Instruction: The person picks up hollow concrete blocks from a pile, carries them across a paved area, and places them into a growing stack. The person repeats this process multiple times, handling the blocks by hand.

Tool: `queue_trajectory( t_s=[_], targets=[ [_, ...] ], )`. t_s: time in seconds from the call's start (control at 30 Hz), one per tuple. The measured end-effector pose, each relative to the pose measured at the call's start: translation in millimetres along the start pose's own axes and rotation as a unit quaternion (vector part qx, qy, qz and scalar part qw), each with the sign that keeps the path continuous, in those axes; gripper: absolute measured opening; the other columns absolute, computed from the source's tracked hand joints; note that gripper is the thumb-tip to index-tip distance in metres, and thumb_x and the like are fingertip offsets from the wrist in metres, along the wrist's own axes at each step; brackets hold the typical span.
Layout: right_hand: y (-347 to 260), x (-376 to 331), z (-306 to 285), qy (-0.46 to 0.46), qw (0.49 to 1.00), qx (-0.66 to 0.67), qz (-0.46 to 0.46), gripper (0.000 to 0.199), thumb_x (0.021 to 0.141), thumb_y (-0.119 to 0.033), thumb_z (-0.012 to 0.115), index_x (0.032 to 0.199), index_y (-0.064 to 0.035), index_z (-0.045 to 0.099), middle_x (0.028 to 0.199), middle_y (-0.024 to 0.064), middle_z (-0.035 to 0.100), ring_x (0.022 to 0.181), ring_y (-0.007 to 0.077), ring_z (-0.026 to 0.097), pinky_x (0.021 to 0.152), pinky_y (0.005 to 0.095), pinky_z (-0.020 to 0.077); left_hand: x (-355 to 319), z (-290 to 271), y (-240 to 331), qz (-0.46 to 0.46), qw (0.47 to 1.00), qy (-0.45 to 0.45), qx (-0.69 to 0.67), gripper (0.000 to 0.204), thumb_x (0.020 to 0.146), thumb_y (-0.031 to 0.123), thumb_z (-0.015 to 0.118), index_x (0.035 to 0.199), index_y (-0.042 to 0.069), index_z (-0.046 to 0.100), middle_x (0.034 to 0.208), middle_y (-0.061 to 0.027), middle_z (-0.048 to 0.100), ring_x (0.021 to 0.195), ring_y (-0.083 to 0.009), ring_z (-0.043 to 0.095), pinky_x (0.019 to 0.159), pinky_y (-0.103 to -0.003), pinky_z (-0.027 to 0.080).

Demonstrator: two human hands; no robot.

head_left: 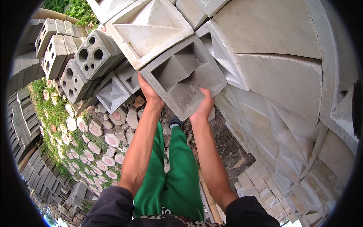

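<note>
A square grey concrete block [177, 89] with a raised rim and an angular recessed pattern is held between my two hands, in front of my body. My left hand [150, 92] grips its left edge, fingers mostly hidden beneath. On the lower right side, my right hand [204, 107] has its thumb over the rim and its other fingers out of sight. The block's upper edge meets or overlaps a paler square block [151, 32] of similar form; whether it rests on anything there I cannot tell.
Stacked hollow blocks [96, 55] with round holes stand at the left. Pale patterned blocks [278, 83] form a high stack along the right. Hexagonal pavers [96, 128] and broken rubble [124, 130] cover the ground around my feet. Another patterned block [112, 92] lies beyond my left hand.
</note>
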State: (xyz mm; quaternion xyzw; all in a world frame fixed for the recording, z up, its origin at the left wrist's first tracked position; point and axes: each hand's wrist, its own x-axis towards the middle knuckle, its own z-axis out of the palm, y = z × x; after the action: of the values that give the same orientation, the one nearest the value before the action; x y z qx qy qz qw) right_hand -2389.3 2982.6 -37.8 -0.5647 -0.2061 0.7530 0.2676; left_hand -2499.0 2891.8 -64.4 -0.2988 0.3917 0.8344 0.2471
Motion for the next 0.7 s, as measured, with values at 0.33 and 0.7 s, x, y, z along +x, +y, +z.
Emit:
queue_trajectory(
  t_s=[0.33, 0.7],
  targets=[
    [-10, -17, -8, -0.081, 0.989, -0.124, -0.003, 0.077, 0.087, -0.023, 0.061, 0.149, -0.0077, 0.018, 0.147, 0.0121, 0.033, 0.133, 0.0255, 0.035, 0.109, 0.0398, 0.0291, -24, -18, -9, 0.005, 0.997, 0.019, 0.073, 0.06, 0.1, 0.047, 0.028, 0.139, 0.004, 0.04, 0.138, -0.0093, 0.047, 0.126, -0.0246, 0.044, 0.107, -0.036, 0.032],
    [29, -127, -77, -0.228, 0.92, -0.319, -0.011, 0.072, 0.095, -0.025, 0.055, 0.15, -0.0058, 0.013, 0.156, 0.0133, 0.016, 0.142, 0.0216, 0.02, 0.113, 0.0394, 0.0213, -170, -116, -40, 0.105, 0.964, 0.084, 0.229, 0.053, 0.1, 0.035, 0.044, 0.14, 0.002, 0.034, 0.131, -0.0148, 0.052, 0.112, -0.0207, 0.053, 0.095, -0.034, 0.041]
  ],
)
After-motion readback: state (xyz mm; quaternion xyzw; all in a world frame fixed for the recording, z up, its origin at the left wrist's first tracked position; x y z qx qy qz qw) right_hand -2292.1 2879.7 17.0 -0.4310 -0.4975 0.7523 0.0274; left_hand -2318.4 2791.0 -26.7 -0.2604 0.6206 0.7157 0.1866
